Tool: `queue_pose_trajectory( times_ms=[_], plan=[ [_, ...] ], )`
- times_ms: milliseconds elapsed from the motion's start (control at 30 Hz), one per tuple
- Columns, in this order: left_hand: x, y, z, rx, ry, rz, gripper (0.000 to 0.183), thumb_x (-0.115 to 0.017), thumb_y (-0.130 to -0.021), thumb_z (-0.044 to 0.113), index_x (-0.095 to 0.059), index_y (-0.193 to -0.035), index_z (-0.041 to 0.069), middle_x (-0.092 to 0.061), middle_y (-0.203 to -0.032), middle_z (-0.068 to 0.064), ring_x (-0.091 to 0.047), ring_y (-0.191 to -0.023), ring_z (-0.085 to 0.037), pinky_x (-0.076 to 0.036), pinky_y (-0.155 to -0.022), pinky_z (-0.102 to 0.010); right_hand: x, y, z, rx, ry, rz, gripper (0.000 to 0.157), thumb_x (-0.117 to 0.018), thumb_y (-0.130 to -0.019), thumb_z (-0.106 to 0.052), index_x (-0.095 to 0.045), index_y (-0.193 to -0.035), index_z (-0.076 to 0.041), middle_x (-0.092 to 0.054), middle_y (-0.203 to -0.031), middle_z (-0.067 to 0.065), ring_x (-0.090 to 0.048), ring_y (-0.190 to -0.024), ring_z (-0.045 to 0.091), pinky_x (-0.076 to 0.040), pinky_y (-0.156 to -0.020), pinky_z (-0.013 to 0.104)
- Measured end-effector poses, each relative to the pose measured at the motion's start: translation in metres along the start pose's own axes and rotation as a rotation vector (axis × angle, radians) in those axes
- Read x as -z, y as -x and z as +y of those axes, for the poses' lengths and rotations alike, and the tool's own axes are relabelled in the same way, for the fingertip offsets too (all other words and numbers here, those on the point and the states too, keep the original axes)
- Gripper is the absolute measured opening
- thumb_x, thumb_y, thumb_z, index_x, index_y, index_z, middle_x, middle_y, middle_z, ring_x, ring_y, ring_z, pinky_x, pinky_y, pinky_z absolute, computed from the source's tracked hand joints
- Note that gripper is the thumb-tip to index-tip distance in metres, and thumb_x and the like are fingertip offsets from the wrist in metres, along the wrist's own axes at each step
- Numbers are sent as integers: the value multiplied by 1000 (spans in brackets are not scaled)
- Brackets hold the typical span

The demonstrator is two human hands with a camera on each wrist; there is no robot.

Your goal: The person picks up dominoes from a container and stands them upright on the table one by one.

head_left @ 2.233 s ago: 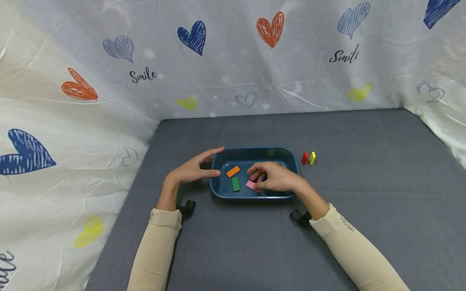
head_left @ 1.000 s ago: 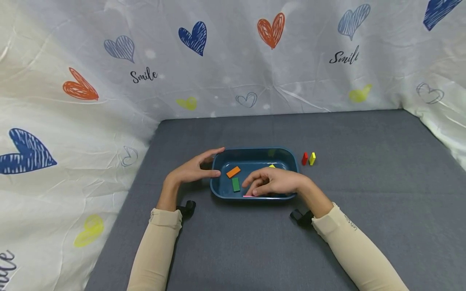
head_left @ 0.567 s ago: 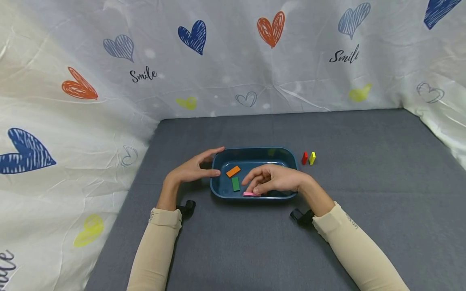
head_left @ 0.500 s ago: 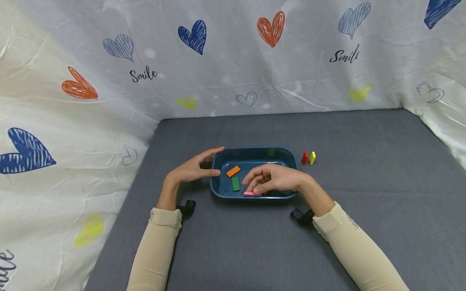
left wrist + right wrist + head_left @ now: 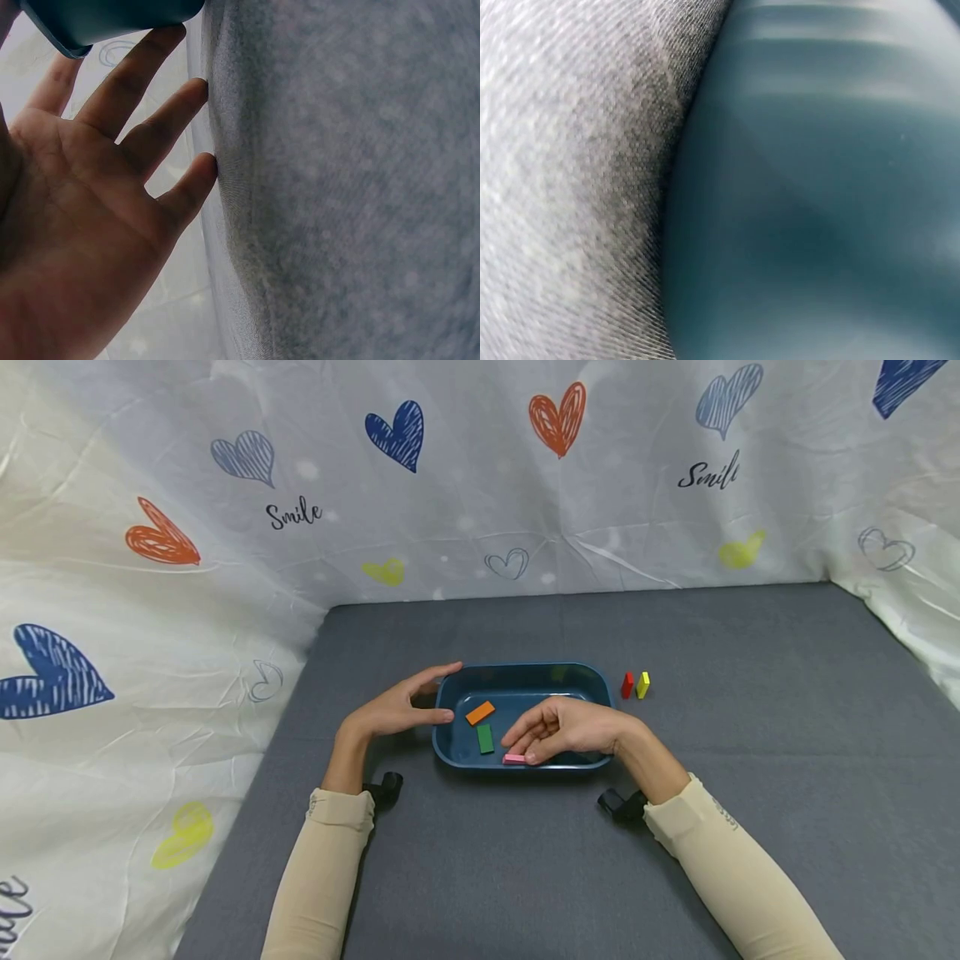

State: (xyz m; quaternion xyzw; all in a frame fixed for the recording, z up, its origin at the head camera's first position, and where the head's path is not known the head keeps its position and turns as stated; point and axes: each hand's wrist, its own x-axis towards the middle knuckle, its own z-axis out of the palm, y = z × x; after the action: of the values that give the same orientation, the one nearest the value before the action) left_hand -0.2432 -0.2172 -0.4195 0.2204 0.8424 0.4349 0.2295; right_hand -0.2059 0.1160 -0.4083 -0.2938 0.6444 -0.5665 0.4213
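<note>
A pink block [image 5: 514,759], seen edge-on, is pinched between the thumb and fingers of my right hand [image 5: 566,731] inside the blue tray [image 5: 525,667], near its front wall. My left hand [image 5: 393,706] rests at the tray's left end, thumb at the rim. In the left wrist view its fingers [image 5: 127,86] are spread and straight, some touching the tray's outside [image 5: 120,16]. An orange block [image 5: 480,713] and a green block [image 5: 485,739] lie on the tray floor. The right wrist view shows only the tray's wall [image 5: 802,210] and cloth, not the hand.
Just right of the tray, a red block [image 5: 627,685] and a yellow block [image 5: 643,685] stand on the grey cloth-covered table [image 5: 480,860]. A white curtain [image 5: 465,485] printed with hearts hangs behind and at the sides.
The pink block, earlier lying flat under my right fingers, is tipped on edge and slightly raised. A yellow block glimpsed behind the right hand is hidden now. My left hand has stayed put.
</note>
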Motion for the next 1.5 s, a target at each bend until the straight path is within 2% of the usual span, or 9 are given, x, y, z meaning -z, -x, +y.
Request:
queue_pose_trajectory(
  times_ms=[100, 300, 533, 700, 833, 933, 1133, 1367, 1500],
  plan=[
    [0, 0, 0, -6, -3, 0, 79, -75, -94, 32, -30, -160, 39, -23, -169, 3, -32, -152, -38, -33, -116, -67, 1, 0, 0, -9, -6, -8, 41, -72, -94, -4, -62, -132, 9, -75, -121, 8, -72, -105, 10, -60, -91, 28],
    [0, 0, 1, -9, -5, 0, 79, -75, -94, 32, -30, -160, 40, -23, -169, 3, -32, -152, -38, -32, -116, -68, 3, 0, 3, 34, 37, -44, 38, -71, -94, -5, -65, -130, 7, -74, -118, 6, -70, -100, 13, -60, -88, 28],
    [-1, 0, 1, -11, -10, 3, 79, -75, -94, 32, -31, -159, 40, -24, -169, 3, -33, -152, -38, -32, -116, -67, 2, 2, 3, 93, 151, -68, 34, -70, -96, -8, -68, -129, -1, -72, -122, 11, -66, -95, 14, -58, -84, 25],
    [-1, 0, 2, -11, -9, 2, 79, -76, -94, 32, -31, -159, 41, -24, -169, 4, -33, -152, -38, -33, -116, -67, 3, 8, -2, 129, 236, -108, 33, -63, -100, -9, -67, -132, -4, -68, -125, 13, -62, -98, 17, -56, -85, 25],
    [-1, 1, 2, -14, -9, 0, 79, -76, -94, 32, -31, -159, 42, -24, -169, 3, -33, -152, -38, -33, -116, -67, 6, 14, -9, 157, 264, -99, 32, -61, -102, -10, -66, -133, -4, -65, -119, 19, -60, -96, 23, -55, -83, 28],
    [-1, 1, 2, -16, -7, -3, 79, -75, -94, 32, -30, -158, 43, -23, -169, 2, -32, -152, -38, -33, -116, -68, 11, 22, -14, 179, 232, -43, 31, -62, -101, -9, -66, -131, -2, -65, -113, 17, -60, -92, 23, -55, -80, 29],
    [0, 2, 0, -15, -9, -5, 78, -75, -94, 34, -30, -157, 46, -21, -169, 4, -31, -153, -36, -32, -116, -67, 27, 50, -24, 262, 114, 125, 31, -65, -97, 0, -64, -126, 9, -70, -108, 4, -63, -87, 17, -58, -76, 29],
    [0, 3, 0, -14, -15, 0, 79, -75, -94, 34, -30, -157, 47, -21, -169, 5, -30, -153, -36, -33, -116, -67, 55, 94, -27, 325, 138, 413, 25, -62, -98, 2, -67, -123, 2, -73, -102, 1, -67, -84, 14, -57, -71, 28],
    [0, 3, 1, -18, -16, -1, 79, -75, -94, 34, -29, -158, 46, -21, -170, 5, -30, -153, -37, -32, -116, -67, 69, 116, -22, 360, 129, 565, 25, -61, -98, 3, -67, -123, 4, -75, -104, -1, -70, -87, 12, -58, -77, 25]
  ],
)
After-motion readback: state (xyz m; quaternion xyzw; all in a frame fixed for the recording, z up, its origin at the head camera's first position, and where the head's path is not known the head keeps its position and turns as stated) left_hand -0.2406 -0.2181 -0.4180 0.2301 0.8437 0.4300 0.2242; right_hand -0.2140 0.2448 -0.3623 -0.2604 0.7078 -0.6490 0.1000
